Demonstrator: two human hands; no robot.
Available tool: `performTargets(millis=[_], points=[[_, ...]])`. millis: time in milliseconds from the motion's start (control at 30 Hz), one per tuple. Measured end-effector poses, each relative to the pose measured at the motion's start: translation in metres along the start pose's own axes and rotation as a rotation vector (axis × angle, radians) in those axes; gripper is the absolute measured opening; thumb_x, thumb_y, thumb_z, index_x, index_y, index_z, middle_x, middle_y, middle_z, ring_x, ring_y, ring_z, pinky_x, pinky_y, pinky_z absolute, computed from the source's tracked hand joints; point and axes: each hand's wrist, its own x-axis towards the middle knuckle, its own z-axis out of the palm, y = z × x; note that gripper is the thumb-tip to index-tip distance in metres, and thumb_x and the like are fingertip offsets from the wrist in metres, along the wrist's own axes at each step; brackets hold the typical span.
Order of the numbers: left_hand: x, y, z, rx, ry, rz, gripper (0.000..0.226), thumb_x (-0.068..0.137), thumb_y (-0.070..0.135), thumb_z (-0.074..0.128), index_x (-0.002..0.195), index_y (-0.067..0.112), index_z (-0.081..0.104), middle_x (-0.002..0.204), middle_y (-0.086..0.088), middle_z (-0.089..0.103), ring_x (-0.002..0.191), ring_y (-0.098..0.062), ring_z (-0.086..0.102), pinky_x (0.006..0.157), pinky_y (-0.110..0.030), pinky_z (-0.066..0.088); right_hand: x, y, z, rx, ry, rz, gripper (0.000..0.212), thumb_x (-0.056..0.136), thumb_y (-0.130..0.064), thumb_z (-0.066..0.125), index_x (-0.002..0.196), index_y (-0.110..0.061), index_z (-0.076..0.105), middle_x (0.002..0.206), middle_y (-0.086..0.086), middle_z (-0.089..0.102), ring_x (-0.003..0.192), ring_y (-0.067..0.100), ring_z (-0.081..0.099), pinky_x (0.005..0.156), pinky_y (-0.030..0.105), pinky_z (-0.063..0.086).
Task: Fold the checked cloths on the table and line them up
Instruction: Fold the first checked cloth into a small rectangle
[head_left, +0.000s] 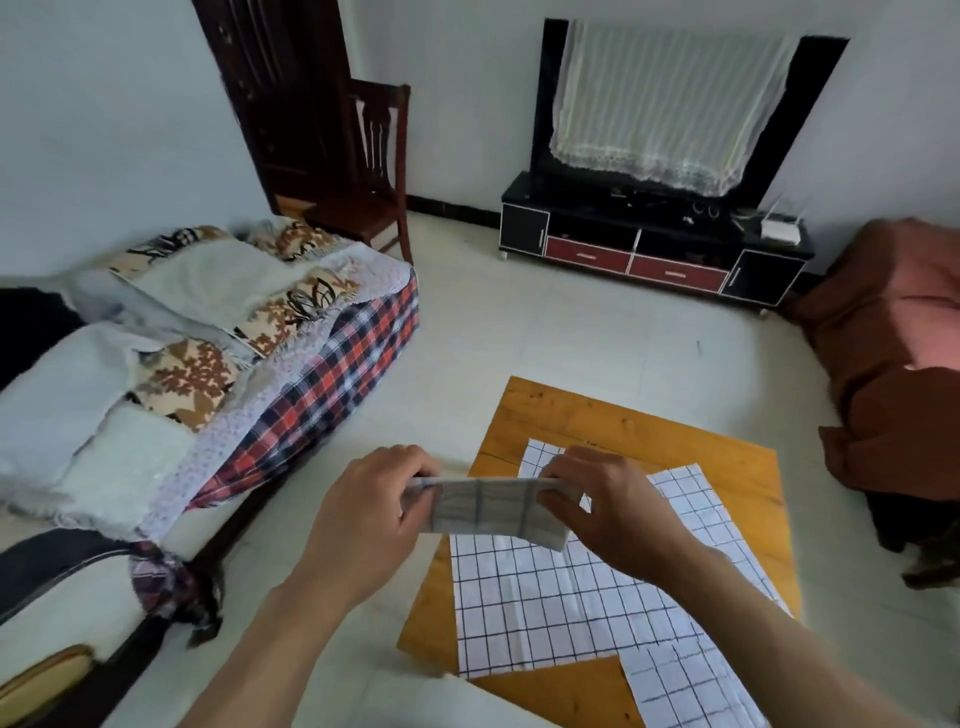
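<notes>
While both hands hold it above the near left edge of the wooden table (597, 415), I see a folded checked cloth (493, 512) stretched between them at lower centre of the frame. My left hand (363, 514) pinches its left end; my right hand (613, 504) pinches the right end. Below lies a large unfolded checked cloth (571, 603) flat on the table, a smaller checked cloth (685, 686) at lower right. A cloth-draped television (670, 104) stands upper right.
</notes>
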Motion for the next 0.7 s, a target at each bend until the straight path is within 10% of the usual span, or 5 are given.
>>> performTargets(millis=[333, 700], points=[[0.007, -0.108, -0.099, -0.113, 0.063, 0.118, 0.013, 0.091, 0.019, 0.070, 0.092, 0.026, 0.059, 0.086, 0.013, 0.063, 0.079, -0.006, 0.061, 0.064, -0.017, 0.050, 0.072, -0.120, 0.053, -0.055, 0.090, 0.103, 0.015, 0.090, -0.033, 0.053, 0.085, -0.022, 0.062, 0.080, -0.009, 0.061, 0.073, 0.012, 0.055, 0.064, 0.037, 0.049], [0.101, -0.192, -0.132, -0.090, -0.014, 0.202, 0.016, 0.089, 0.021, 0.072, 0.088, 0.030, 0.059, 0.081, 0.021, 0.060, 0.072, 0.001, 0.060, 0.055, -0.011, 0.045, 0.187, -0.113, 0.084, -0.097, 0.103, 0.170, 0.006, 0.090, -0.032, 0.058, 0.084, -0.031, 0.057, 0.079, -0.011, 0.058, 0.071, 0.007, 0.050, 0.064, 0.022, 0.040]])
